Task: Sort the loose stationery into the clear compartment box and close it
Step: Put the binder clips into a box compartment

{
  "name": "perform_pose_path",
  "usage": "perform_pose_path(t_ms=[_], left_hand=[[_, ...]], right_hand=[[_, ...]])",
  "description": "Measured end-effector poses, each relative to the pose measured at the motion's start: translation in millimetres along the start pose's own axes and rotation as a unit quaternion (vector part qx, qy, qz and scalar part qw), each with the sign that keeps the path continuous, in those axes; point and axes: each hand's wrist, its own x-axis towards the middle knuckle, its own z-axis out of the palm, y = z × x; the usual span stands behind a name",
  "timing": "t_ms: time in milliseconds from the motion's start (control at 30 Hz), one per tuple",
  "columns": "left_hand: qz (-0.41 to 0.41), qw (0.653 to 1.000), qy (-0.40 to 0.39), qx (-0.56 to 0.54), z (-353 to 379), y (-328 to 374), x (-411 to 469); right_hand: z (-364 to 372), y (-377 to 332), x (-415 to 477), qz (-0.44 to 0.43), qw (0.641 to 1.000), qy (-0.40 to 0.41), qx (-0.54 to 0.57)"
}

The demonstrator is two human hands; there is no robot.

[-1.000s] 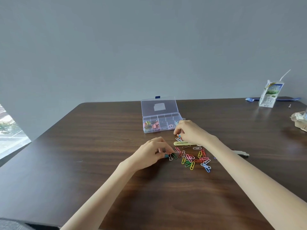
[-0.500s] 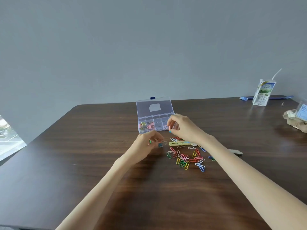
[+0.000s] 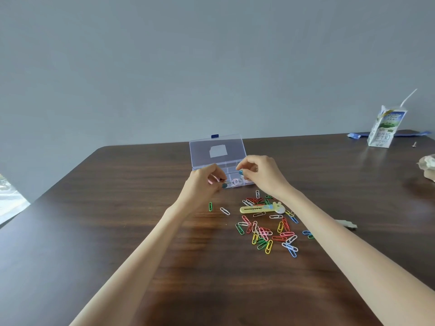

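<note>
The clear compartment box (image 3: pixel 217 150) lies open on the dark table, lid tilted back. My left hand (image 3: pixel 203 184) hovers over its left compartments, fingers curled round small clips, a pink and a teal one showing. My right hand (image 3: pixel 261 174) hovers over the right compartments and pinches a small blue clip (image 3: pixel 240 172). Several coloured paper clips (image 3: pixel 264 231) lie scattered nearer me. A yellow giraffe-shaped cutter (image 3: pixel 261 208) lies among them. A green clip (image 3: pixel 210 206) and a white clip (image 3: pixel 224 211) lie apart to the left.
A milk carton (image 3: pixel 386 128) with a straw stands at the far right, a blue wrapper (image 3: pixel 353 135) beside it. Crumpled paper (image 3: pixel 427 164) sits at the right edge. A small grey object (image 3: pixel 347 224) lies right of my right forearm.
Both hands moved away from the clip pile to the open box, each carrying small clips. The camera view shifted slightly.
</note>
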Motion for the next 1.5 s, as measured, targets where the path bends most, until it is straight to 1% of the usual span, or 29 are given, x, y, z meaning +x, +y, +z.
perform_pose_path(t_ms=[100,200,300,467,800,1033,1233,1367,1500], left_hand=[[-0.017,1.000,0.021,0.016,0,-5,6],[-0.002,0.999,0.040,0.008,-1,-10,13],[0.005,0.999,0.040,0.017,-1,-14,22],[0.016,0.999,0.032,0.033,1,-21,30],[0.016,1.000,0.022,0.008,-1,-20,37],[0.022,1.000,0.004,0.009,-2,-21,42],[0.037,0.998,0.001,0.050,-1,-25,43],[0.032,0.997,0.016,0.071,-1,-24,40],[0.025,0.996,0.019,0.089,0,-23,35]], right_hand=[[4,2,6,0.003,0.999,0.029,-0.012],[11,2,10,0.011,0.999,0.044,-0.005],[19,1,11,0.021,0.999,0.043,0.006],[32,1,14,0.018,0.999,0.047,-0.007],[32,0,23,0.024,0.999,0.027,-0.025],[29,-2,29,0.027,0.999,0.023,-0.007],[32,2,28,0.037,0.999,0.004,-0.023],[31,1,26,0.024,0.999,-0.008,-0.036],[33,-2,25,0.011,0.999,-0.003,-0.049]])
